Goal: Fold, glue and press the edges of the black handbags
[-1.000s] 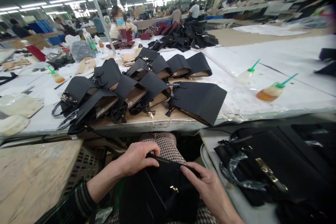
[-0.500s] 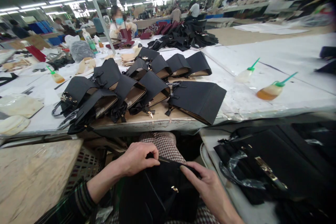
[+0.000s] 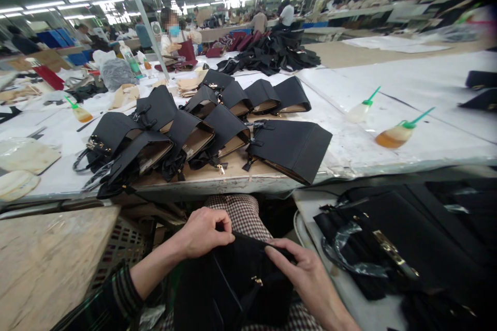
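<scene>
A black leather handbag (image 3: 236, 289) with a small gold clasp rests on my lap, over checked trousers. My left hand (image 3: 204, 231) is closed on the bag's upper left edge, fingers curled over it. My right hand (image 3: 301, 274) pinches the upper right edge, thumb and fingers pressed on the leather. Both hands sit below the front edge of the worktable (image 3: 349, 155).
Several unfinished black bags (image 3: 182, 137) lie in rows on the worktable. Two glue bottles with green nozzles (image 3: 396, 134) stand at the right. More black bags with gold hardware (image 3: 388, 248) are piled on a side table at my right. A wooden board (image 3: 46, 258) is at left. Other people work behind.
Almost nothing moved. My hands keep their hold on the bag's top edge, with the left fingers shifting slightly; the view drifted a little.
</scene>
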Demonstrator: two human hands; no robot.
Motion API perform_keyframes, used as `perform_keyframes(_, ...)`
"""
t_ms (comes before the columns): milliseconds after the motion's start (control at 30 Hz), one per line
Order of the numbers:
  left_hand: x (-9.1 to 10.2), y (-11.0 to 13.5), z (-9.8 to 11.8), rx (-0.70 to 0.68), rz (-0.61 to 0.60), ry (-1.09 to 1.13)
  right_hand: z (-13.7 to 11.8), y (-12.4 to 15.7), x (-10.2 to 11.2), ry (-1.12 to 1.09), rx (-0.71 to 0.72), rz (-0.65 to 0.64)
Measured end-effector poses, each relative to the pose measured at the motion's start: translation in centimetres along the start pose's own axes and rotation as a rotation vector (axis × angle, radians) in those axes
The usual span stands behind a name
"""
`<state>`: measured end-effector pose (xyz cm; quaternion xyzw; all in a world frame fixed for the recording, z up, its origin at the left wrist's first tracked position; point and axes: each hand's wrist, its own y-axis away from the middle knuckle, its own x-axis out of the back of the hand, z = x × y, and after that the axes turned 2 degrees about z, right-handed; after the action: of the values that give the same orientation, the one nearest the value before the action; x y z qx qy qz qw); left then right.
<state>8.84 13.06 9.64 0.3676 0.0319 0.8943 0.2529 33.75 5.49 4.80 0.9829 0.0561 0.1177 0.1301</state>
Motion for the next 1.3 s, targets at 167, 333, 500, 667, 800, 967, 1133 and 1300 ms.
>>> perform_keyframes(167,0.1,-0.3,0.2,0.058,-0.054,0.162,-2.6,-1.3,2.0,0.086,0.001,-0.264)
perform_keyframes(333,-0.2,-0.2,0.8,0.061,-0.066,0.267,-6.6,-4.5,1.1,0.426,0.276,-0.63)
perform_keyframes(500,1.1,0.4,-0.4,-0.012,-0.09,0.193,-7.6,-7.1,-2.1,0.583,0.449,-0.713)
perform_keyframes(667,4.6,1.6,-1.9,0.038,-0.151,0.042,-8.1,-7.8,-1.7,0.518,0.353,-0.727)
perform_keyframes(800,5.5,2.1,-1.7,-0.022,-0.205,-0.046,-8.3,-7.9,-1.5,0.54,0.334,-0.703)
perform_keyframes(967,5.5,2.8,-1.9,-0.019,-0.212,-0.034,-8.4,-8.2,-2.6,0.462,0.385,-0.745)
perform_keyframes(1133,5.3,3.5,-2.1,-0.031,-0.177,-0.019,-8.9,-9.1,-4.9,0.448,0.462,-0.772)
perform_keyframes(1300,3.9,4.2,-2.3,-0.029,-0.083,0.023,-9.0,-9.6,-6.4,0.502,0.578,-0.75)
